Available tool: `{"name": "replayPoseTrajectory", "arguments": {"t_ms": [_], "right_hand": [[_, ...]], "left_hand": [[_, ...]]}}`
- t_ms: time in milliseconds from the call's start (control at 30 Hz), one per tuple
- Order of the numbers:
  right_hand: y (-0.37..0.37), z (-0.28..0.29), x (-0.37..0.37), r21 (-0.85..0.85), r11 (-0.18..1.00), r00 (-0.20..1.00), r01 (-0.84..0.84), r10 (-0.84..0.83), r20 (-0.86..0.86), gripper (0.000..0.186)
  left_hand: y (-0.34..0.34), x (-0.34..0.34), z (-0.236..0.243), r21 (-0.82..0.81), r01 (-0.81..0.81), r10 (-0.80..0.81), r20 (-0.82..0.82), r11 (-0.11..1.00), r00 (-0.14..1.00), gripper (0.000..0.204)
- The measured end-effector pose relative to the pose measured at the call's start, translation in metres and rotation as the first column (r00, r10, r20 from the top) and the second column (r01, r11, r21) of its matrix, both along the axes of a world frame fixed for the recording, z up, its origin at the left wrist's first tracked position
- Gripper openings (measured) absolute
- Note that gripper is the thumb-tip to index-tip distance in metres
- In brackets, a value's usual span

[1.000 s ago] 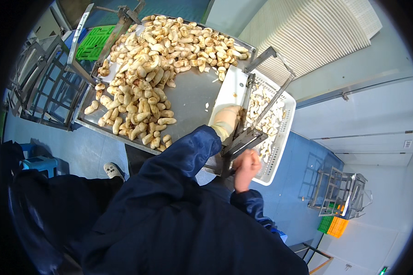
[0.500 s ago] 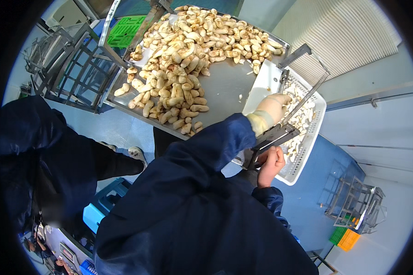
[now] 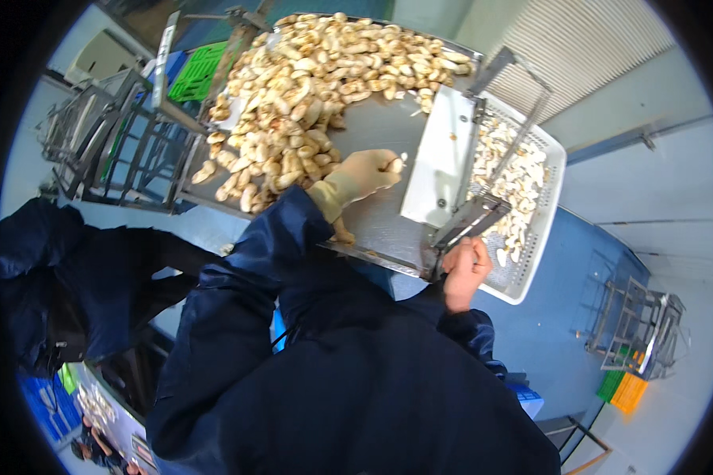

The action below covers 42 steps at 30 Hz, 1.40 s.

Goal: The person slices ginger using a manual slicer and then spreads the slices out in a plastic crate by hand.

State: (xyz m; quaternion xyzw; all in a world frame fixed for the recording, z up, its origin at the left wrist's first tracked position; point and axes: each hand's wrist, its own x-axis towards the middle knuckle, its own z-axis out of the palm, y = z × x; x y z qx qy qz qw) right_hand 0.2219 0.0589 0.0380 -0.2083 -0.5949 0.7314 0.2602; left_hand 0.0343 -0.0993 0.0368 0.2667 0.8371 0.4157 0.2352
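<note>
My left hand (image 3: 366, 174), in a cream glove, is over the metal tray (image 3: 376, 131) beside the mushroom heap. Its fingers are closed on a small pale mushroom (image 3: 397, 164) that pokes out at the fingertips. At the near end of a grey metal cutter frame (image 3: 483, 215) is my bare right hand (image 3: 465, 269), fingers curled shut; what they grip is hidden. Between the hands a white board (image 3: 440, 162) slopes along the frame. Pale mushrooms with brown patches (image 3: 309, 87) cover the tray's far and left parts. Cut white pieces (image 3: 515, 170) lie in a white perforated basket (image 3: 556, 170) beyond the frame.
Another person in dark clothing (image 3: 87, 277) stands at left. Metal racks (image 3: 139, 142) and a green crate (image 3: 198, 73) are at far left. More racks (image 3: 642, 324) with an orange crate (image 3: 629, 393) stand on the blue floor at right. A corrugated panel (image 3: 578, 47) rises behind.
My left hand has moved left from the cutter frame to the tray and now has a mushroom in its fingers. My right hand stays at the frame's near end. The view has shifted slightly.
</note>
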Motion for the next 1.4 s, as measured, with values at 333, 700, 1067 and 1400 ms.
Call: {"name": "replayPoseTrajectory", "arguments": {"t_ms": [333,700,1067,1400], "right_hand": [[0.005,0.023,-0.008,0.009,0.999,0.998,-0.040,0.039,0.043,0.028],[0.002,0.049,-0.012,0.015,0.999,0.995,-0.044,0.043,0.088,0.032],[0.002,0.009,-0.003,0.037,0.999,0.999,-0.013,0.011,0.037,0.031],[0.007,0.013,-0.006,0.584,0.810,0.993,0.049,-0.105,0.062,0.028]], "left_hand": [[0.144,-0.012,-0.038,0.208,-0.217,0.237,-0.073,0.954,0.969,0.026],[0.142,0.013,-0.052,0.417,-0.311,0.363,-0.049,0.854,0.931,0.023],[0.142,0.010,-0.048,0.333,-0.186,0.241,-0.130,0.924,0.962,0.024],[0.151,0.000,-0.061,0.547,-0.343,0.113,0.410,0.764,0.905,0.020]]}}
